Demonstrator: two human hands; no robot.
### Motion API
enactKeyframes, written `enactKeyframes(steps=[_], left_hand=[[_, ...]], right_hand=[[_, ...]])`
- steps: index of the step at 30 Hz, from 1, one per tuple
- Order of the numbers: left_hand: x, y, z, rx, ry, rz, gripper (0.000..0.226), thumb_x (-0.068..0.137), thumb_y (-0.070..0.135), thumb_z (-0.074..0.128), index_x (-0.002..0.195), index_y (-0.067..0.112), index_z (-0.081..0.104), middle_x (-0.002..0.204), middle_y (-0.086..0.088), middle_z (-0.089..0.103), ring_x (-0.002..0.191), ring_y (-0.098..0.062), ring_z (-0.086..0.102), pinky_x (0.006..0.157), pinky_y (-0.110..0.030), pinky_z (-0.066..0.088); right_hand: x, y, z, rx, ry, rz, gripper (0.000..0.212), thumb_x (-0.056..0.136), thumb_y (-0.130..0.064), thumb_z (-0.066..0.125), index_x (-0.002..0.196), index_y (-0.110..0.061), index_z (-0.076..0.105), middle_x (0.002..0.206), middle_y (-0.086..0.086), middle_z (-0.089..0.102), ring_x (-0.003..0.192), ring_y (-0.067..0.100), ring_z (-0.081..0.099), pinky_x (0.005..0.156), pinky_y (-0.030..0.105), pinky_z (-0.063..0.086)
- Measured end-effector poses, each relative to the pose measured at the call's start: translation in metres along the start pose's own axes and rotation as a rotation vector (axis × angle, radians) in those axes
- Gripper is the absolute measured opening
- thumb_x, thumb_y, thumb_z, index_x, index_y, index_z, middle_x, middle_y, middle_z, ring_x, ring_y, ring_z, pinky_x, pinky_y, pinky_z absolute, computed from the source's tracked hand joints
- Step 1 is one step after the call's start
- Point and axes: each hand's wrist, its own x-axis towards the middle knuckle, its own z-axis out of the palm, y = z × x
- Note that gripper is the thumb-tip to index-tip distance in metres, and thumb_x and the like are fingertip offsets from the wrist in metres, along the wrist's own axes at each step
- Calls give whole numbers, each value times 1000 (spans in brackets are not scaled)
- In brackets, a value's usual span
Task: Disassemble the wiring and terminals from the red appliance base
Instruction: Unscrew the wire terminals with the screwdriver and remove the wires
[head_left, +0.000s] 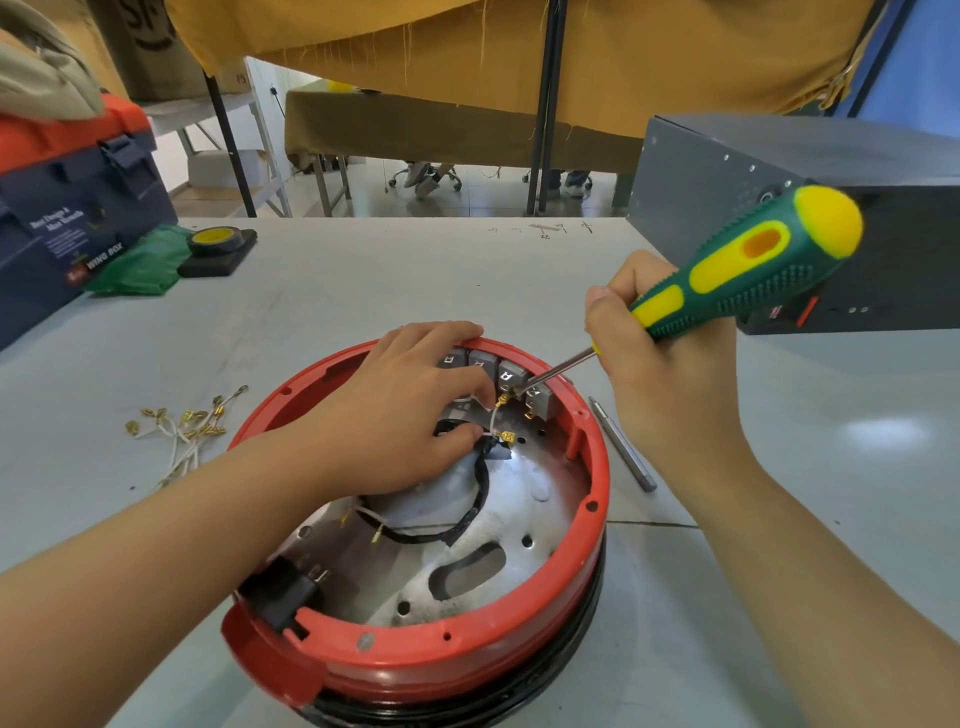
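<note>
The round red appliance base (597, 499) lies open side up on the grey table, a metal plate inside. Grey switch blocks (511, 375) line its far rim. My left hand (410, 415) reaches inside and pinches a white wire (492, 422) with brass terminals. My right hand (660, 374) grips a green and yellow screwdriver (748, 270), its tip at a brass terminal (503, 400) on a switch block. A black sleeved cable (475, 499) curves across the plate to a black plug socket (280, 592) at the near rim.
Several removed white wires with brass terminals (182, 428) lie left of the base. A metal bit (623, 447) lies to its right. A dark metal box (841, 218) stands at the far right, a blue and orange toolbox (67, 208) at the far left, a tape roll (215, 241) beside it.
</note>
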Motion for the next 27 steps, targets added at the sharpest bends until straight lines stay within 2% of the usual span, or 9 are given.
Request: enactKeyframes(steps=[2, 7, 12, 15, 18, 23, 25, 27], left_hand=[[0, 0, 0, -2, -1, -3, 26, 89, 38, 54, 114, 35, 58, 153, 6, 21, 139, -15, 17, 112, -29, 12], [0, 0, 1, 0, 1, -1, 26, 88, 39, 54, 113, 34, 58, 153, 5, 22, 139, -16, 18, 113, -31, 15], [0, 0, 1, 1, -3, 0, 27, 87, 40, 55, 113, 34, 59, 152, 4, 23, 139, -19, 20, 114, -35, 17], [0, -1, 1, 3, -5, -1, 27, 87, 40, 55, 114, 34, 58, 153, 4, 23, 139, -19, 19, 114, -35, 17], [0, -1, 1, 3, -5, -2, 27, 87, 40, 55, 114, 34, 58, 153, 4, 22, 139, -18, 19, 114, -34, 16], [0, -1, 1, 3, -3, 0, 27, 87, 41, 55, 113, 35, 58, 153, 5, 23, 139, -18, 18, 113, -34, 16], [0, -1, 1, 3, -5, 1, 27, 87, 41, 55, 113, 35, 58, 153, 5, 22, 139, -18, 18, 113, -33, 16], [0, -1, 1, 5, -5, 2, 26, 87, 40, 55, 113, 35, 58, 153, 5, 22, 139, -17, 18, 113, -33, 15]], right_hand=[[2, 0, 0, -10, -27, -6, 36, 84, -7, 53, 57, -22, 35, 45, -14, 37, 43, 1, 39, 49, 6, 30], [7, -1, -3, -46, -115, 22, 36, 87, -1, 54, 58, -16, 39, 49, -8, 35, 46, 3, 38, 49, 6, 30], [5, -7, -1, -114, -193, -54, 31, 85, -7, 53, 60, -19, 39, 56, -7, 39, 53, 0, 43, 54, 5, 32], [6, -6, -3, -113, -189, 14, 27, 84, -11, 52, 59, -7, 41, 50, -3, 36, 49, 4, 40, 51, 8, 32], [11, -5, -10, -131, -235, 113, 32, 82, -20, 52, 66, 8, 49, 50, 15, 44, 43, 6, 45, 47, 11, 37], [16, -3, -20, -121, -331, 225, 30, 80, -31, 54, 68, -5, 62, 62, 10, 64, 57, 10, 67, 54, 21, 52], [17, -2, -25, -135, -373, 267, 32, 81, -35, 53, 70, -8, 65, 67, 6, 69, 65, 13, 71, 60, 28, 58], [17, -1, -27, -87, -382, 303, 32, 81, -34, 54, 71, -7, 67, 66, 4, 70, 65, 17, 73, 60, 31, 59]])
